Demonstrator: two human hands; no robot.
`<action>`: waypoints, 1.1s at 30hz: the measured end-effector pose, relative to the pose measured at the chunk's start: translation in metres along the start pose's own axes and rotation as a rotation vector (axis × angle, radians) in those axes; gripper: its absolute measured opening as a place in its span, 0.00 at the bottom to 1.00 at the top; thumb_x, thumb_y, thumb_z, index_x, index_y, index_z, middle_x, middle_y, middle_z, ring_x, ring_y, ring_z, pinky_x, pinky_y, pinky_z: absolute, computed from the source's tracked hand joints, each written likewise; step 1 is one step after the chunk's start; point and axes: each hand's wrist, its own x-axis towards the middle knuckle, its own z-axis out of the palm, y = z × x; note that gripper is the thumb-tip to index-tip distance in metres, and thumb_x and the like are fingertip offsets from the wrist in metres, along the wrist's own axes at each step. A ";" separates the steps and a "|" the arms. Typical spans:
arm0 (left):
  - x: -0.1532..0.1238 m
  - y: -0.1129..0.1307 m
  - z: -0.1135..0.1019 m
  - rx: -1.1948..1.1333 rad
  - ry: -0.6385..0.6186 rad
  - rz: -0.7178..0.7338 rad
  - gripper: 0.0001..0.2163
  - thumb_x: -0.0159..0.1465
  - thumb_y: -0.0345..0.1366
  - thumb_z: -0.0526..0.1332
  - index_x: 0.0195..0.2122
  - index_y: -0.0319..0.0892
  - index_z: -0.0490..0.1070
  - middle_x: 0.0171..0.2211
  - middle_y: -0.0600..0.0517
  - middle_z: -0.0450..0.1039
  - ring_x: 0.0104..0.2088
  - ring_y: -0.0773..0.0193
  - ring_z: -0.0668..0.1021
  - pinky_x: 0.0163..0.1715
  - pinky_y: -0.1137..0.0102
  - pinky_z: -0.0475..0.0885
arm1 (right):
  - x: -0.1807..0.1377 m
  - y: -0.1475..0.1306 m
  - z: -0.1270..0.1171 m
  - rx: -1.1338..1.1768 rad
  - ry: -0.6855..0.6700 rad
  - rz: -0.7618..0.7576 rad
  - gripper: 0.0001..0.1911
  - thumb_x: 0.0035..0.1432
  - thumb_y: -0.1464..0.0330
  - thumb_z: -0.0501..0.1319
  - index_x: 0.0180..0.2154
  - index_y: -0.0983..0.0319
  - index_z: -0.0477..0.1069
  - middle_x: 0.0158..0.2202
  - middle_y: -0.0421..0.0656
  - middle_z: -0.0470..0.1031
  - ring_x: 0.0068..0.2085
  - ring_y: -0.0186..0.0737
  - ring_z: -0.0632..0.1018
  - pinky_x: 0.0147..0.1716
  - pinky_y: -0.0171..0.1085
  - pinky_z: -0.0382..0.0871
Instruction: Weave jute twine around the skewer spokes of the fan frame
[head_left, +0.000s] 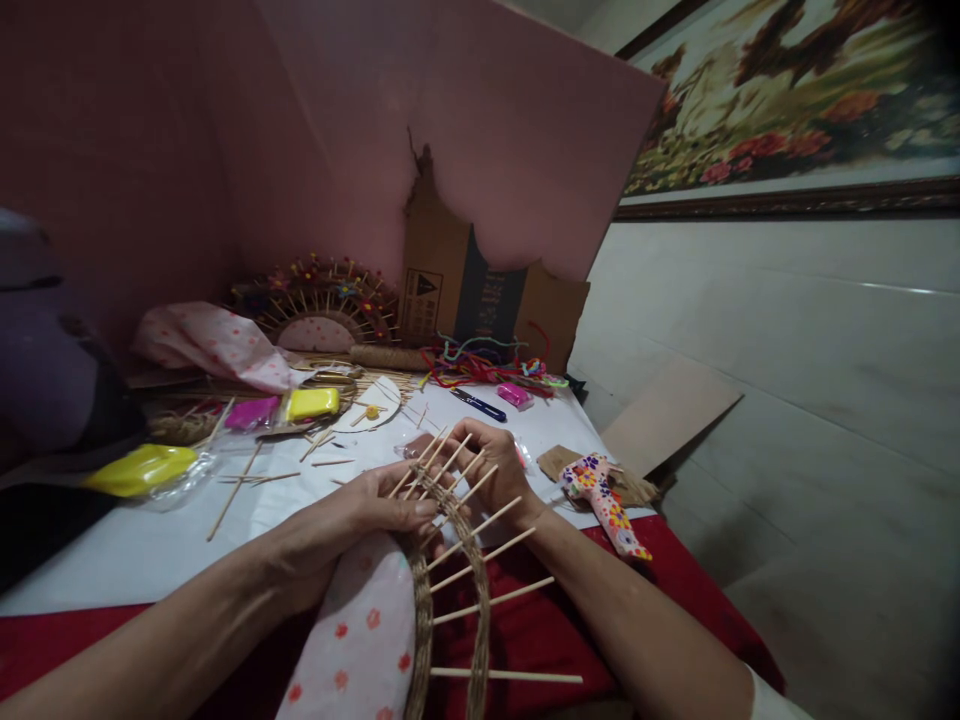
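Observation:
A half-round woven fan (349,640) rests in front of me, its pale cloth centre dotted with red flowers. Thin wooden sticks (491,603) spread out from its edge, and two bands of brown twine (480,570) run around it between the sticks. My left hand (375,515) grips the fan's far end, thumb on top and fingers underneath. Just beyond the sticks, my right hand (491,465) is closed in a pinch at the fan's far edge. Sticks partly cover its fingertips, so what they hold is hidden.
Loose sticks (255,478), yellow clay packs (142,470), blue snips (480,404) and tangled coloured yarn (487,365) lie on the white table covering (285,520). A finished fan (322,305) and torn cardboard (442,270) stand behind. A flower-patterned glue gun (607,500) lies right.

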 end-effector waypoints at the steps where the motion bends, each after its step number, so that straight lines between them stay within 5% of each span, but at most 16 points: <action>1: 0.001 0.000 0.000 0.015 0.017 0.000 0.17 0.50 0.29 0.65 0.42 0.39 0.71 0.32 0.46 0.76 0.26 0.65 0.76 0.32 0.70 0.71 | 0.000 0.000 0.000 -0.021 -0.005 -0.018 0.11 0.52 0.64 0.58 0.22 0.62 0.66 0.20 0.38 0.71 0.23 0.33 0.72 0.24 0.32 0.64; 11: 0.008 0.001 -0.003 0.159 0.043 -0.045 0.07 0.51 0.32 0.63 0.27 0.33 0.73 0.24 0.45 0.76 0.19 0.70 0.73 0.23 0.76 0.67 | -0.004 -0.007 -0.001 -0.053 -0.050 -0.071 0.13 0.53 0.62 0.56 0.22 0.62 0.66 0.21 0.39 0.72 0.24 0.33 0.71 0.24 0.31 0.62; 33: 0.016 0.009 0.012 0.546 0.271 -0.034 0.08 0.47 0.38 0.65 0.21 0.38 0.71 0.16 0.54 0.70 0.17 0.69 0.67 0.18 0.74 0.59 | -0.001 0.003 -0.001 -0.073 -0.030 -0.138 0.13 0.53 0.61 0.56 0.23 0.63 0.66 0.20 0.38 0.69 0.23 0.32 0.69 0.22 0.30 0.61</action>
